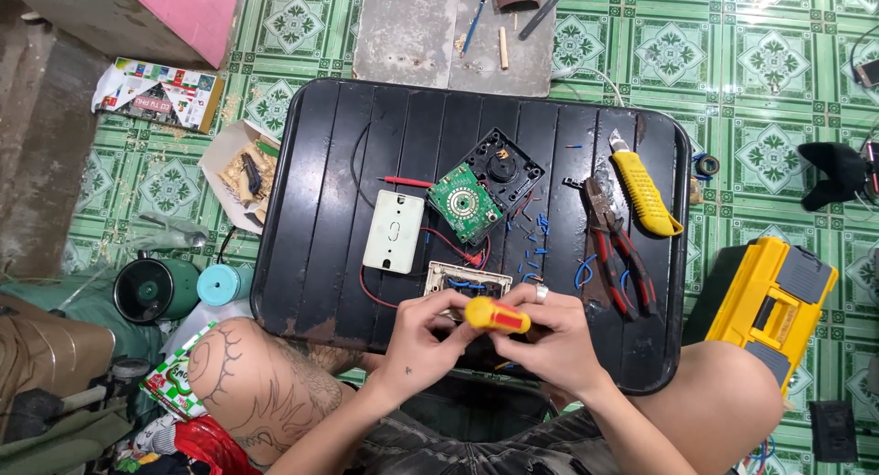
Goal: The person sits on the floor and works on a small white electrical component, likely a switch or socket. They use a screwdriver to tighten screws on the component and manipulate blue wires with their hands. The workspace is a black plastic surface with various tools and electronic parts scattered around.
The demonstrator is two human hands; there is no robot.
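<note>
Screwdriver, yellow with a red tip end, sits gripped between both hands at the near edge of the black tray; the left hand pinches one end, the right hand closes round the other. Just beyond them lies a small wired frame with blue leads. Already apart further in: white cover, green circuit board, black housing. Pliers and a yellow utility knife rest toward the right edge. Nothing looks reassembled yet.
</note>
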